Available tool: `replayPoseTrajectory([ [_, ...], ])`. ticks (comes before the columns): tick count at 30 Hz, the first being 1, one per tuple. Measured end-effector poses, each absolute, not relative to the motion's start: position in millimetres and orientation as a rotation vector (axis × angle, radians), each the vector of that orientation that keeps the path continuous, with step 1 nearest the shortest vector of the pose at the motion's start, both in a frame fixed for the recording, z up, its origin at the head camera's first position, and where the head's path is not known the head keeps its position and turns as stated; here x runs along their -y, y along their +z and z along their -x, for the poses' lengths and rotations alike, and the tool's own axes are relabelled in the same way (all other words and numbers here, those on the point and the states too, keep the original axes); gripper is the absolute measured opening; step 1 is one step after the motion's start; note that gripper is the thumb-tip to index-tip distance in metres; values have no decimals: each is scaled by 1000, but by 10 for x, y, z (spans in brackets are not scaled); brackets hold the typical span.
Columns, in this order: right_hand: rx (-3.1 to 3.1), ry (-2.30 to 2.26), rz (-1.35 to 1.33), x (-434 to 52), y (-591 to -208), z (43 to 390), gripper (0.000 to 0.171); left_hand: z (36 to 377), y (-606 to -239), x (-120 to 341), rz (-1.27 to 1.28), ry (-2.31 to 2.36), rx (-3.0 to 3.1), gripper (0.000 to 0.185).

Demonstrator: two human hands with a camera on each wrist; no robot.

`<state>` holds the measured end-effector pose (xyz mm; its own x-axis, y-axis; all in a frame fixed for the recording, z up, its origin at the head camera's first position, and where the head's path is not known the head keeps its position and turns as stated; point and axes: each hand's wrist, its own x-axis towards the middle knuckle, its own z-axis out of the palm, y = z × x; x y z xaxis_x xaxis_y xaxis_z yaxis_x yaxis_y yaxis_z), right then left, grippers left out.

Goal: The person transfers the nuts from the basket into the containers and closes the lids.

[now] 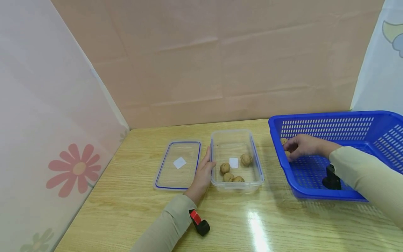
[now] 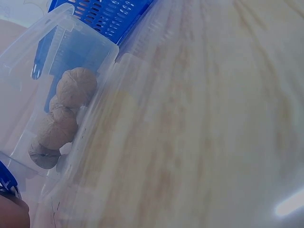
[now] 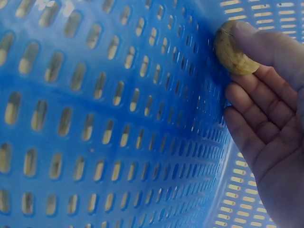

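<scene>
My right hand (image 1: 303, 145) reaches into the blue plastic basket (image 1: 318, 193) by its left wall. Thumb and fingertips pinch a walnut (image 3: 232, 50), while the other fingers spread along the wall. Another walnut (image 1: 283, 141) shows just beyond the fingertips in the head view. My left hand (image 1: 203, 175) rests against the left side of a clear plastic container (image 1: 233, 185), fingers extended along the wall and thumb at the rim. Several walnuts (image 1: 246, 159) lie inside, mostly toward the near end, around a white square label (image 1: 233, 162).
Left of the container lies its clear lid (image 1: 170, 175) with a blue seal, flat on the wooden table (image 1: 132, 203). A brown paper-like backdrop (image 1: 176, 70) stands behind, and a flowered white panel (image 1: 37, 115) borders the left side.
</scene>
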<state>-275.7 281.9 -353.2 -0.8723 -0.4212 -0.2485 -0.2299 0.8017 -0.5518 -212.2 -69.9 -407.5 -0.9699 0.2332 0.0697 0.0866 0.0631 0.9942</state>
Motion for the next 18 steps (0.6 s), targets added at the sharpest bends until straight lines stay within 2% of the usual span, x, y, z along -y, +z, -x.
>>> replayPoseTrajectory([
  [7,-2648,-715,507,-2840,-3519,2747,36,1983,-3841,691,-344,2035,-2212,58],
  [18,-2708,-797,516,-2893,-3412,2741,34,1966,-3835,697,-349,2035,-2216,59],
])
